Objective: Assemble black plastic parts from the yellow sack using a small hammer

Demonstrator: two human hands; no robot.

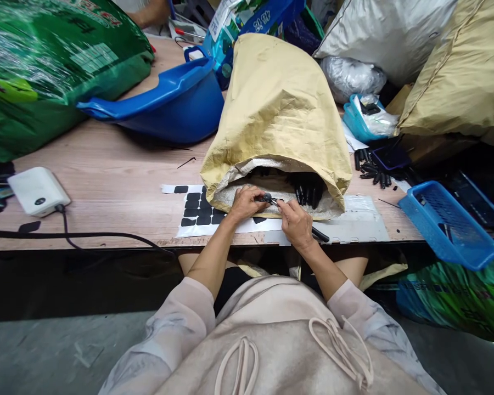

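Observation:
My left hand [244,202] is closed in a pinch on a small black round-headed part [267,197] at the mouth of a tan paper sack [278,109]. My right hand [295,222] is closed too, gripping a thin black rod-like tool [320,235] whose end sticks out behind it, and its fingertips meet the small part. Several black pieces [307,189] lie inside the sack's opening. Under my hands lies a white sheet with black square stickers [195,211].
The wooden table [115,181] carries a blue tub [177,104], a green bag [45,66], a white box with a cable [38,190], loose black parts [372,173] and a blue basket [448,225] at the right edge. More sacks are piled at the back right. Another person's hand [152,13] shows at the top.

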